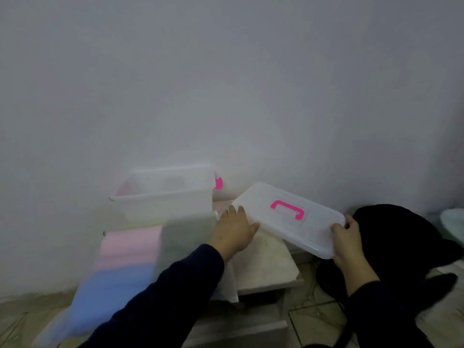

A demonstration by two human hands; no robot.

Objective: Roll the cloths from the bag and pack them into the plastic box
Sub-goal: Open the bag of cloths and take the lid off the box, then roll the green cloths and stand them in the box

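Cloths (125, 249), pink and blue, lie blurred and soft-looking by the box (163, 194) on the low step (266, 267). They look light and floppy, so pin the loose edge. Both hands hold the lid (288, 217): left hand (234, 228) flat at its edge, right hand (344, 239) with fingers gripping the corner.
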